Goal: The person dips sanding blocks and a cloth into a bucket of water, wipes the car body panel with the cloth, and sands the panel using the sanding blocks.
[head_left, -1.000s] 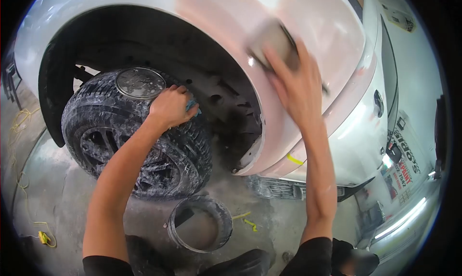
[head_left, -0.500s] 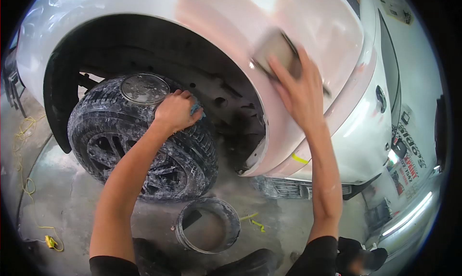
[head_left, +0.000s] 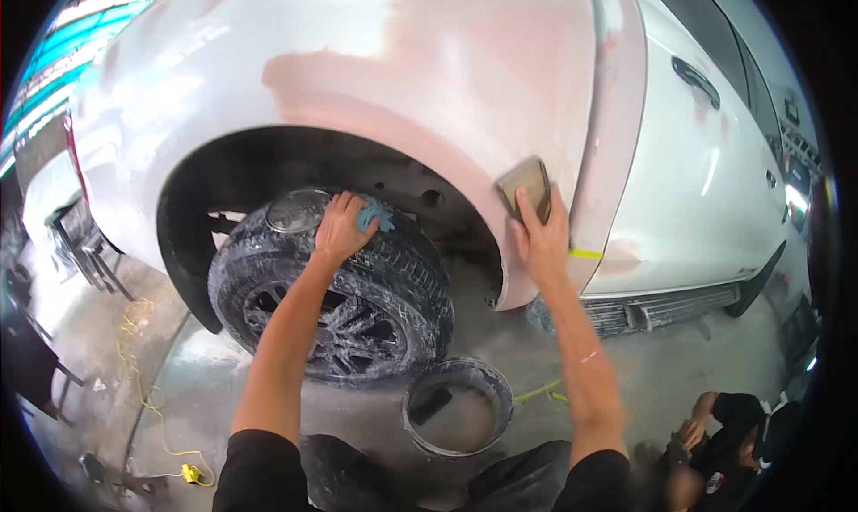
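My right hand point(head_left: 543, 244) grips a brown-grey sanding block point(head_left: 525, 188) against the white fender point(head_left: 349, 29), behind the wheel arch. Pinkish patches cover much of the fender there. My left hand point(head_left: 340, 230) lies on top of the dusty tyre point(head_left: 418, 284), with a crumpled blue cloth point(head_left: 376, 214) caught between its thumb and fingers. Just left of that hand, a round metal-rimmed lid or dish point(head_left: 298, 211) rests on the tyre. What the left palm covers is hidden.
A bucket point(head_left: 509, 414) of cloudy water stands below the wheel, a dark block inside it. Yellow tape point(head_left: 586, 255) marks the lower fender edge. A yellow cord point(head_left: 156, 405) trails across the floor at left. Another person point(head_left: 728, 440) crouches at lower right.
The right hand has brought the sanding block down the fender, closer to the yellow tape. The left hand stays on the tyre. My view has shifted, showing more of the door and the other person.
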Motion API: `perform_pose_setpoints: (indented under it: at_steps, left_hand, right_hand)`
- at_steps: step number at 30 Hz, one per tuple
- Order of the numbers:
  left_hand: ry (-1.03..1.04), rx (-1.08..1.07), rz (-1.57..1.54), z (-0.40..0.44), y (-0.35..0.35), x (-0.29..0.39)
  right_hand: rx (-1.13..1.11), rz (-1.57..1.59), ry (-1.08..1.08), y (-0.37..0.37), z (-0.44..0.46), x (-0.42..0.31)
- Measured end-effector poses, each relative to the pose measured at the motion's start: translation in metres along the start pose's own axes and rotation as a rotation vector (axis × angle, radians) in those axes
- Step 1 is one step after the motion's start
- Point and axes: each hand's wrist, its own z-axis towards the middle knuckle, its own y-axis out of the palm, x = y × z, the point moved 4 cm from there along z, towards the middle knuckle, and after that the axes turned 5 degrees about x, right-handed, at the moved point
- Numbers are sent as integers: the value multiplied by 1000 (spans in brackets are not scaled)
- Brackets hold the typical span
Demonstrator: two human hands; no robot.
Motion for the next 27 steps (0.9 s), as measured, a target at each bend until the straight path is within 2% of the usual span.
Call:
perform_pose_setpoints:
  at_steps: [2, 8, 10, 12, 14, 18, 20, 23, 25, 26, 27]
  left_hand:
    - [41, 55, -20, 1, -2, 2]
    - [133, 222, -40, 8, -58, 43]
    - [129, 239, -10, 29, -81, 52]
    - [209, 310, 36, 64, -107, 64]
    - [202, 377, 103, 104, -128, 81]
    - [242, 646, 287, 182, -127, 84]
    - [105, 734, 546, 197, -102, 90]
    - [236, 611, 395, 205, -82, 93]
    - [497, 466, 239, 199, -45, 126]
    - [540, 419, 170, 186, -19, 146]
    - [665, 307, 242, 171, 1, 169]
  right_hand:
    - [14, 98, 139, -4, -47, -11]
    - [-312, 689, 479, -25, -221, -69]
    - [-389, 776, 646, -25, -250, -71]
    - [-439, 840, 757, -25, -263, -68]
    - [-461, 884, 830, -29, -264, -65]
    - [-445, 835, 843, -45, -257, -59]
    - [-461, 836, 895, -58, -251, -57]
    - [-431, 804, 858, -73, -245, -48]
    - [-431, 756, 836, -74, -245, -45]
    - [-451, 722, 841, -73, -246, -43]
    - [-473, 690, 842, -72, -247, -42]
